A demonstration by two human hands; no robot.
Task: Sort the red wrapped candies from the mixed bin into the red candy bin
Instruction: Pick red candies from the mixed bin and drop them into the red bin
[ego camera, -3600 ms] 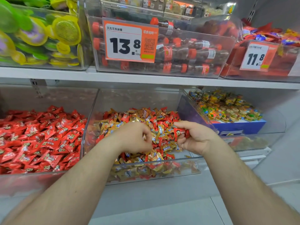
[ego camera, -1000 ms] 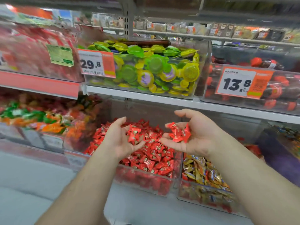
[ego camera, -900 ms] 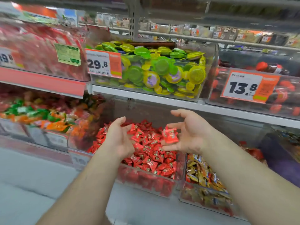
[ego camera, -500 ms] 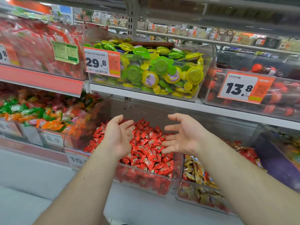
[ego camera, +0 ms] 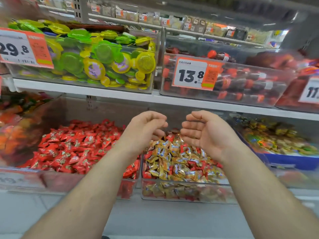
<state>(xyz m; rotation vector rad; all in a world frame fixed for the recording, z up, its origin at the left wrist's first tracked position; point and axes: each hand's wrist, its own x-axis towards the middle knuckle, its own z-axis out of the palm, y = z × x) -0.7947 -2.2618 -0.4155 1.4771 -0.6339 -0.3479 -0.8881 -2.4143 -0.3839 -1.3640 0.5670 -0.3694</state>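
Both hands empty, left hand [ego camera: 146,128] loosely curled and right hand [ego camera: 203,133] palm-up, poised over mixed bin [ego camera: 186,192] presumably for next pick; red wrapped candies [ego camera: 193,163] scattered among gold ones; red candy bin [ego camera: 128,190] at 9 o'clock.

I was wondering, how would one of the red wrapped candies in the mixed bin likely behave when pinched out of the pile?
A red wrapped candy looks small, so probably light. Its glossy wrapper may slip between fingertips. It lies loose among gold candies in the mixed bin, so neighbours will likely shift.
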